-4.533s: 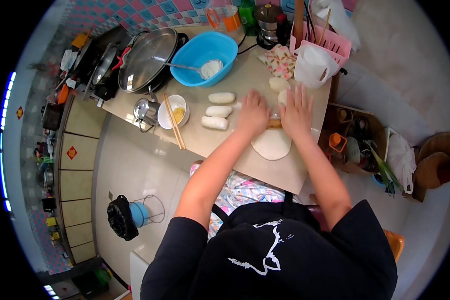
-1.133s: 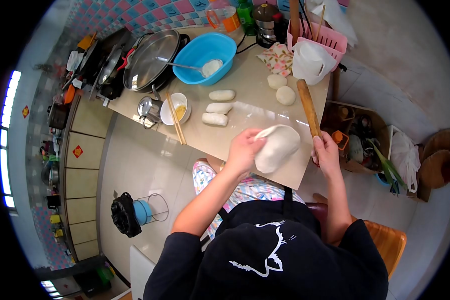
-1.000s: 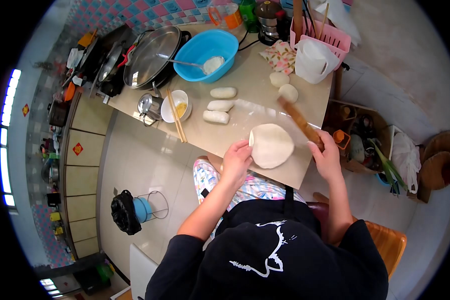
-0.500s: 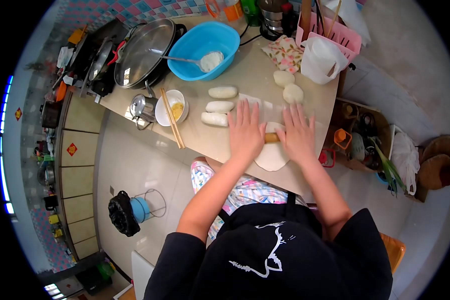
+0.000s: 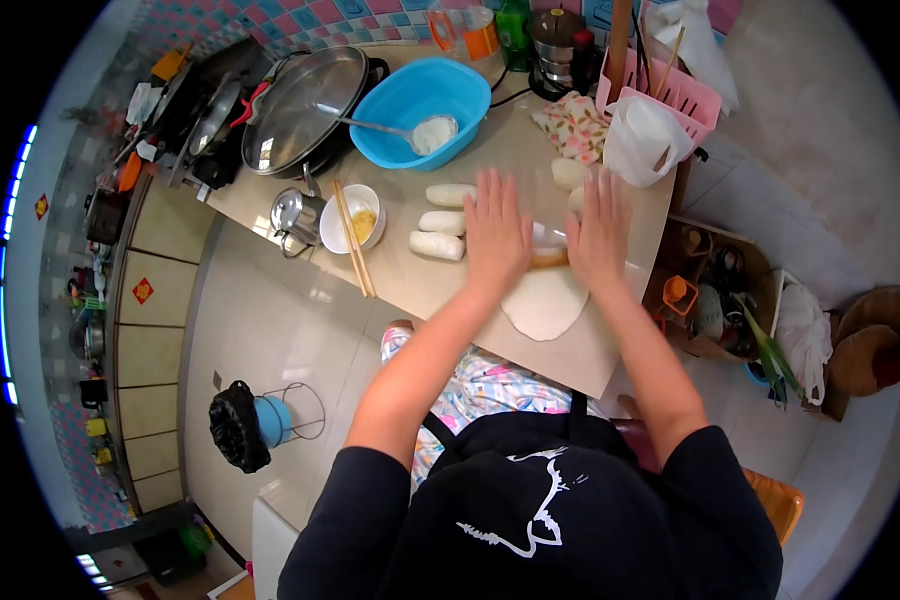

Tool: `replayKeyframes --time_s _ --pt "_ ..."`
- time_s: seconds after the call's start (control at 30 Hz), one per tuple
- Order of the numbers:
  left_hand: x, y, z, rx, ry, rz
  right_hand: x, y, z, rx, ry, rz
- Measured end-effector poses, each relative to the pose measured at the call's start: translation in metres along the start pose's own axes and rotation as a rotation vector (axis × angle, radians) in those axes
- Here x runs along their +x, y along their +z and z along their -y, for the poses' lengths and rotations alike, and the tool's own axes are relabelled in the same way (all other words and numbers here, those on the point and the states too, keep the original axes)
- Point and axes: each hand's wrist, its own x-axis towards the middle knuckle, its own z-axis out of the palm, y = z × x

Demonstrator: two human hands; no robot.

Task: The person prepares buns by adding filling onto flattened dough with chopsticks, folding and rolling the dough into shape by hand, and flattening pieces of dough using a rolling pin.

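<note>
A flattened sheet of dough (image 5: 545, 303) lies near the front edge of the counter. Across its far end is a wooden rolling pin (image 5: 548, 259), visible only between the hands. My left hand (image 5: 498, 238) rests flat over the pin's left part, fingers stretched forward. Over the right part lies my right hand (image 5: 598, 238), likewise flat with straight fingers. Left of my left hand are three dough rolls, the nearest one (image 5: 437, 246) floured white. Beyond my right hand sit two rounded dough pieces, one (image 5: 568, 173) in plain sight and the other partly covered by the fingers.
A blue basin (image 5: 370, 150) holds a ladle with white flour. Beside a metal pot (image 5: 295, 215), chopsticks (image 5: 354, 240) lie across a white bowl (image 5: 371, 205). A lidded pan (image 5: 305, 110), a floral cloth (image 5: 572, 125) and a pink rack (image 5: 692, 103) stand farther back.
Both hands have slid forward, away from my body, and the rolling pin has moved with them toward the dough's far end. More of the sheet is uncovered. The view has shifted slightly.
</note>
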Motion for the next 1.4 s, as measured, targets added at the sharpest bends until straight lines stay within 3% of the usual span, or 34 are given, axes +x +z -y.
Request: replayKeyframes --time_s 0.13,0.2,0.33,0.43,0.5,0.53,0.6,0.8,0.93,1.1,1.23,1.3,1.37,1.4 --pt "-0.068 -0.024 -0.028 -0.085 -0.067 0.226 -0.078 -0.037 0.011 0.041 0.026 0.179" --pt "-0.084 -0.040 -0.036 -0.066 0.048 0.264 -0.103 -0.047 0.012 0.016 0.059 0.315" --pt "-0.072 -0.022 -0.024 -0.058 0.042 0.259 -0.093 -0.044 0.003 -0.015 0.011 0.331" --pt "-0.042 -0.012 -0.013 0.012 -0.080 0.121 -0.068 -0.030 -0.009 0.102 0.006 0.133" --pt "-0.033 -0.014 -0.015 -0.050 -0.120 -0.013 -0.058 -0.033 -0.018 0.357 -0.200 0.229" --pt "-0.036 -0.016 -0.019 -0.049 -0.121 -0.017 -0.060 -0.034 -0.015 0.357 -0.204 0.228" --pt "-0.058 -0.022 -0.031 -0.198 -0.051 0.053 -0.066 -0.037 -0.002 0.089 -0.287 0.341" --pt "-0.099 -0.024 -0.046 -0.171 -0.028 0.317 -0.038 -0.018 -0.005 0.015 -0.280 0.248" --pt "-0.101 -0.025 -0.042 -0.201 -0.040 0.305 -0.012 -0.013 -0.006 0.107 -0.240 0.192" --pt "-0.103 -0.030 -0.041 -0.195 -0.035 0.339 0.009 -0.013 -0.005 0.009 -0.203 0.251" --pt "-0.115 -0.030 -0.038 -0.234 -0.076 0.249 0.006 -0.003 -0.002 -0.051 -0.198 0.249" --pt "-0.125 -0.035 -0.025 -0.499 -0.238 0.029 -0.003 -0.003 0.006 -0.010 -0.074 0.186" --pt "-0.142 -0.041 0.004 -0.723 -0.512 -0.182 -0.010 -0.005 0.020 0.015 -0.130 0.103" --pt "-0.146 -0.050 0.020 -0.899 -0.766 -0.183 -0.011 -0.005 0.028 0.038 -0.165 0.017"
